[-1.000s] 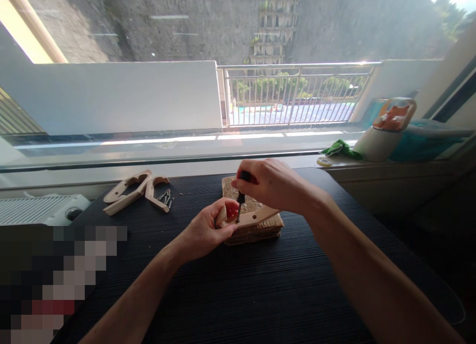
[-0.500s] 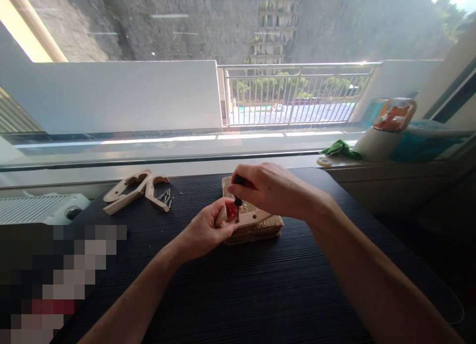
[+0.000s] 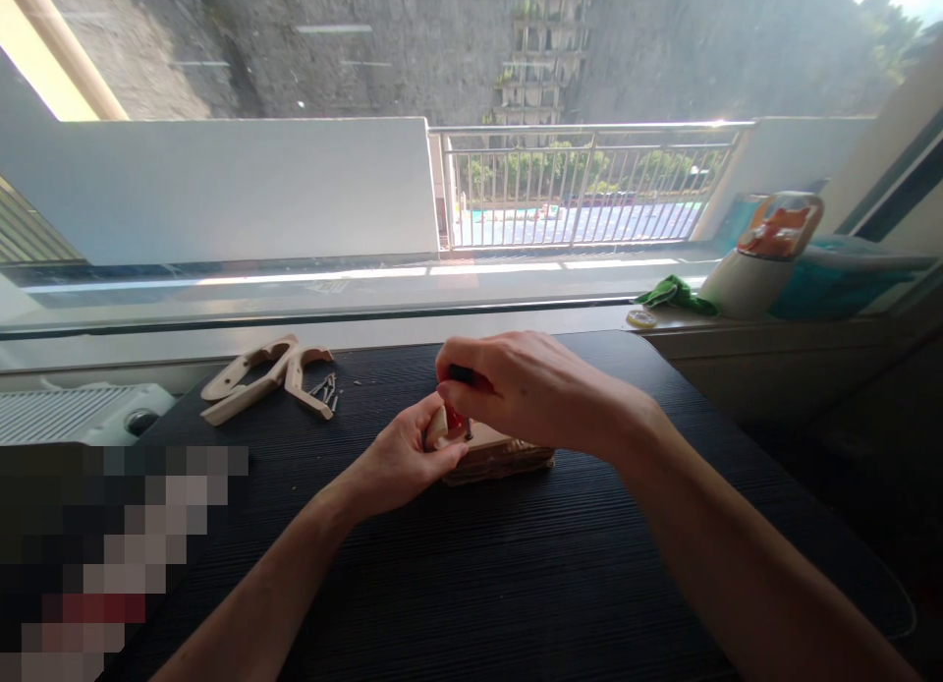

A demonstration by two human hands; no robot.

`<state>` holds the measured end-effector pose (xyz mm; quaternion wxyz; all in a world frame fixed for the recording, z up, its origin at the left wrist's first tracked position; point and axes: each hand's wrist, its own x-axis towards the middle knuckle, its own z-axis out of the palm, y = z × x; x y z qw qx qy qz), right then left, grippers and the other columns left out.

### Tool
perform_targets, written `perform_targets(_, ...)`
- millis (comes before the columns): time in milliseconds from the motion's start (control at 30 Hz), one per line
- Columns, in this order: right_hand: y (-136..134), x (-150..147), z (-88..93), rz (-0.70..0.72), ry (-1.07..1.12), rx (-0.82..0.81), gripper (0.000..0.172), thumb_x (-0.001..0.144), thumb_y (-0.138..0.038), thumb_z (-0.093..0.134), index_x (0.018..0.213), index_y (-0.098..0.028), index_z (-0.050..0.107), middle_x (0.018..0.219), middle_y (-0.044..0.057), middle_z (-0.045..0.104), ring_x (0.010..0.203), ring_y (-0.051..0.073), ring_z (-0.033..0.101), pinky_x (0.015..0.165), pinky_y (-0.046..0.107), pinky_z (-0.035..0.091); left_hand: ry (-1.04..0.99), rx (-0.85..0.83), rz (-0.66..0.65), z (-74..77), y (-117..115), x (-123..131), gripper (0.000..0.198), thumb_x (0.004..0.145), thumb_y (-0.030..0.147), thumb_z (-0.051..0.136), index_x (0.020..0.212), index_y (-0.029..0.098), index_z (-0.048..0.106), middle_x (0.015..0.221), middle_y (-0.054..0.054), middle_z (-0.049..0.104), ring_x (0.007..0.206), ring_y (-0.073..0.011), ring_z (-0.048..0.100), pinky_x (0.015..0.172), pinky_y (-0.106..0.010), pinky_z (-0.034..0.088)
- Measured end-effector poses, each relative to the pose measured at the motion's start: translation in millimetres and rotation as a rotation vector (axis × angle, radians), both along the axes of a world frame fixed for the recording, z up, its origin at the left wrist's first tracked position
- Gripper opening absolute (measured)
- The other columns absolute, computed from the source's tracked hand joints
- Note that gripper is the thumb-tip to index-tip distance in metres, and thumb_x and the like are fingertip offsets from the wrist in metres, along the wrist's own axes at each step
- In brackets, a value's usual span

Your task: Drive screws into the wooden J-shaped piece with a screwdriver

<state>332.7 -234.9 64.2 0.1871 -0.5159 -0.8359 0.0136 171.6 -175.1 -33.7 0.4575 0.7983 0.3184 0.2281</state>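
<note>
Right hand (image 3: 526,389) is clamped on a screwdriver (image 3: 462,375) held upright over the wood piece (image 3: 492,440), which is pinched by the left hand (image 3: 402,456) amid the tabletop (image 3: 471,584), left bare toward the near edge.

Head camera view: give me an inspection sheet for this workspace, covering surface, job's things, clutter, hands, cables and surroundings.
Surface: dark ribbed table, flat, with bare space near the person.
Job's things: screwdriver with a black and red handle, pointing down onto a wooden piece that lies on a layered brown block.
Clutter: spare wooden pieces and loose screws at the table's far left.
Hands: left hand grips the wooden piece's end; right hand is closed over the screwdriver's handle.
Cables: nothing seen.
Surroundings: window with a balcony railing outside; on the sill, a white container and a green cloth; white ribbed unit at left.
</note>
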Motion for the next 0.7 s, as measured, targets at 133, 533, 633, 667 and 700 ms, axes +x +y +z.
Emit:
perform_targets(133, 6.4, 6.7, -3.2, -0.021, 0.014, 0.034, 0.02, 0.087, -0.03, 0.041, 0.087, -0.02, 0.058, 0.062, -0.002, 0.056, 0.053, 0.009, 0.04, 0.052, 0.024, 0.021, -0.007, -0.011, -0.009, 3.1, -1.5, 0.0, 0.02, 0.074, 0.026, 0.057, 0.092, 0.018, 0.052, 0.072, 0.005, 0.051, 0.063, -0.008, 0.046, 0.06, -0.019, 0.039)
perform_targets(533, 5.0, 4.9, -4.7, -0.044, 0.014, 0.044, 0.02, 0.085, -0.033, 0.044, 0.083, -0.02, 0.059, 0.059, -0.002, 0.054, 0.051, 0.009, 0.039, 0.051, 0.024, 0.021, -0.01, -0.009, -0.009, 2.3, -1.7, 0.6, 0.019, 0.074, 0.025, 0.057, 0.092, 0.018, 0.053, 0.066, 0.007, 0.045, 0.055, -0.006, 0.04, 0.054, -0.017, 0.036)
perform_targets(633, 1.3, 3.4, -1.8, 0.026, 0.031, -0.006, 0.017, 0.084, -0.029, 0.045, 0.086, -0.02, 0.059, 0.062, -0.002, 0.056, 0.052, 0.009, 0.04, 0.051, 0.023, 0.022, -0.006, -0.006, -0.002, -0.2, -1.2, -0.1, 0.016, 0.075, 0.026, 0.057, 0.088, 0.018, 0.053, 0.062, 0.008, 0.041, 0.053, -0.0055, 0.035, 0.051, -0.017, 0.033)
perform_targets(667, 1.8, 4.1, -1.8, 0.021, 0.036, -0.001, 0.018, 0.085, -0.03, 0.044, 0.085, -0.02, 0.059, 0.062, -0.002, 0.056, 0.053, 0.009, 0.041, 0.051, 0.023, 0.022, -0.013, -0.008, -0.007, -0.3, -1.2, -0.1, 0.016, 0.076, 0.026, 0.057, 0.089, 0.018, 0.052, 0.064, 0.008, 0.043, 0.055, -0.0058, 0.037, 0.053, -0.017, 0.035)
perform_targets(700, 2.9, 5.1, -2.2, 0.008, 0.037, 0.009, 0.02, 0.086, -0.032, 0.044, 0.085, -0.019, 0.059, 0.062, -0.002, 0.056, 0.053, 0.009, 0.041, 0.051, 0.023, 0.022, -0.022, -0.011, -0.014, 0.1, -1.3, 0.0, 0.017, 0.076, 0.025, 0.057, 0.091, 0.017, 0.052, 0.067, 0.007, 0.046, 0.058, -0.0062, 0.04, 0.056, -0.017, 0.036)
